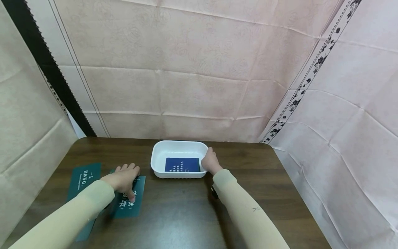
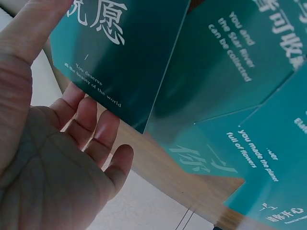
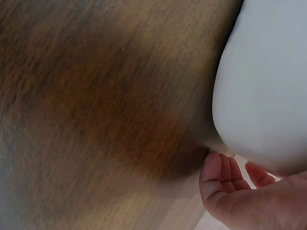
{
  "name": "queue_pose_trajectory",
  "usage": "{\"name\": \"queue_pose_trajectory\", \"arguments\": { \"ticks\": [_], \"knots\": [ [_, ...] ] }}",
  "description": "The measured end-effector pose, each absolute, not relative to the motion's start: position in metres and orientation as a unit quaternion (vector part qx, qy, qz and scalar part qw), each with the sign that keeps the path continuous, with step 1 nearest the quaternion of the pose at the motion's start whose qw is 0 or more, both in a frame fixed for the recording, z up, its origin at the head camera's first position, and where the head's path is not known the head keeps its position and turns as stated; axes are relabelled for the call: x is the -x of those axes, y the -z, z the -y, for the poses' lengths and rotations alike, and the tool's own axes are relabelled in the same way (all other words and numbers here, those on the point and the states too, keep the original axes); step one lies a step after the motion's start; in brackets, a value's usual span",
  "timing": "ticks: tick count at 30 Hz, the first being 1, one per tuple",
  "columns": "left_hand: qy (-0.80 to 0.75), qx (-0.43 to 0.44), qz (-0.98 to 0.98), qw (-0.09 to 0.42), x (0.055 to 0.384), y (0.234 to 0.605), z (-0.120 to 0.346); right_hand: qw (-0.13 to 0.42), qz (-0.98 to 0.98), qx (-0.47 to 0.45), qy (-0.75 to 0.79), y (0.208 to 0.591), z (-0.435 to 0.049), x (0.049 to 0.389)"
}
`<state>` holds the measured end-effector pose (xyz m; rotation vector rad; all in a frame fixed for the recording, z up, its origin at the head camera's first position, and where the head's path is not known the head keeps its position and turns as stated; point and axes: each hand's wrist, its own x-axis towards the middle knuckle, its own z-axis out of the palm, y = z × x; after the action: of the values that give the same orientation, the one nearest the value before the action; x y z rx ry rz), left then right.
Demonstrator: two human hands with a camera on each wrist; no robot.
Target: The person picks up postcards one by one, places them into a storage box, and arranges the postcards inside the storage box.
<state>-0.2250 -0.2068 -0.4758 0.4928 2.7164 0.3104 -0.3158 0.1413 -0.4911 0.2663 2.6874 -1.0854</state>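
My left hand (image 1: 122,179) pinches a dark green card (image 2: 129,72) printed with white lettering, thumb across its face and fingers behind its edge. More green cards (image 2: 206,96) overlap beside it in the left wrist view; in the head view, part of that pile (image 1: 85,176) shows left of the hand. At the back middle of the table stands a white plastic basin (image 1: 178,175), with a dark blue card (image 1: 183,163) lying inside. My right hand (image 1: 211,162) holds the basin's right end, and its curled fingers (image 3: 225,170) show beside the white wall in the right wrist view.
The brown wooden table (image 1: 248,180) has rounded far corners. A pale patterned cloth (image 1: 186,93) hangs behind it, with further cloth (image 1: 351,121) along the right and left sides.
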Motion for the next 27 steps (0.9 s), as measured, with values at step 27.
{"name": "queue_pose_trajectory", "arguments": {
  "ticks": [27],
  "knots": [
    [-0.234,-0.151,-0.933,0.228,0.214,0.444,0.212,0.106,-0.918,-0.081,0.373,0.492,-0.142,0.314]
  ]
}}
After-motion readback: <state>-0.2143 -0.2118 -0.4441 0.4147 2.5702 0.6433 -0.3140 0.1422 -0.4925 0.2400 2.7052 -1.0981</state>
